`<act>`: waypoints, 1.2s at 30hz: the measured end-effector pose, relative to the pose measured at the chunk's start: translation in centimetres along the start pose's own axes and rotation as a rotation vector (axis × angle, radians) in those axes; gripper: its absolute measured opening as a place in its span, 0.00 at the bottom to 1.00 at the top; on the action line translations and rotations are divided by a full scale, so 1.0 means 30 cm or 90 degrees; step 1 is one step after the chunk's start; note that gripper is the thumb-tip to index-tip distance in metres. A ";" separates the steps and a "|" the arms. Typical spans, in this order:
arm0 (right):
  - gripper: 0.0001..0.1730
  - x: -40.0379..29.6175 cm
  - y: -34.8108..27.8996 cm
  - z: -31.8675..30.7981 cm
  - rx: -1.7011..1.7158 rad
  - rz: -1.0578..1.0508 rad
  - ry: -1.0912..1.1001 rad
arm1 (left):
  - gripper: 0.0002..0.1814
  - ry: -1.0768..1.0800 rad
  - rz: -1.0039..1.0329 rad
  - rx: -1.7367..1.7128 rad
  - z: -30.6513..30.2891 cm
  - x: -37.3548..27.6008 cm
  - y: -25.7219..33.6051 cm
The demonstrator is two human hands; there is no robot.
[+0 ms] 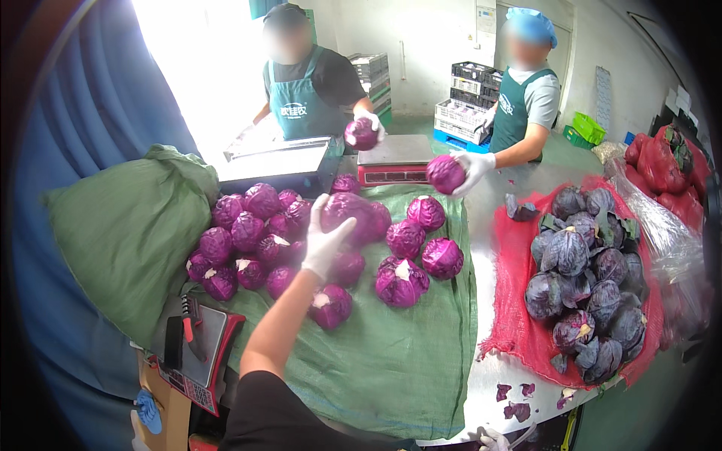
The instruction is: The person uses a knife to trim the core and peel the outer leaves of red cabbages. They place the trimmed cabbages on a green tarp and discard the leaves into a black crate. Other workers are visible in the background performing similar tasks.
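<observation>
My left hand, in a white glove, reaches over the green woven sheet and grips a large, motion-blurred red cabbage. Many peeled red cabbages are heaped left of and behind that hand. Several more, among them one with a pale stem patch, lie to its right. At the bottom edge, what appears to be my right hand shows only in part, in a white glove beside a thin pale strip; its grip is unclear.
Dark unpeeled cabbages lie on red netting at the right. A scale bears a red-handled tool; another scale stands at the back. Two gloved co-workers each hold a cabbage. A full green sack lies left.
</observation>
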State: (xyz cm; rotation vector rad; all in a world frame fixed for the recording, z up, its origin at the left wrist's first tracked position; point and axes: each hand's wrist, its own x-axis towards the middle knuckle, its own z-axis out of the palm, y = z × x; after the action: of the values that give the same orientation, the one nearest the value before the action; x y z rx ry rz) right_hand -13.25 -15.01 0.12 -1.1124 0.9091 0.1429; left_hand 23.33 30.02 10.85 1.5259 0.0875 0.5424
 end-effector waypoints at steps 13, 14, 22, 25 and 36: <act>0.20 0.030 -0.015 0.025 0.065 0.001 0.034 | 0.47 0.077 0.033 0.307 -0.220 -0.052 -0.189; 0.17 0.060 0.007 -0.011 0.111 -0.019 -0.039 | 0.48 0.081 0.079 0.377 -0.291 -0.057 -0.235; 0.32 0.201 -0.088 0.256 0.109 -0.116 -0.237 | 0.56 0.120 0.214 0.513 -0.432 -0.110 -0.427; 0.35 0.351 -0.017 0.190 0.229 -0.175 -0.154 | 0.48 0.257 0.261 0.755 -0.305 -0.111 -0.356; 0.38 0.179 0.169 -0.601 0.476 -0.302 0.403 | 0.37 -0.703 0.529 0.146 1.124 -0.713 0.155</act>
State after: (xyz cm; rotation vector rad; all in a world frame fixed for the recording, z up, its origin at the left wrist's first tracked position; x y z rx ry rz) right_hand -22.51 -29.13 -9.64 -0.6252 1.0870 -0.9190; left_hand 16.18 -9.55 11.63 1.8675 -1.4172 0.2499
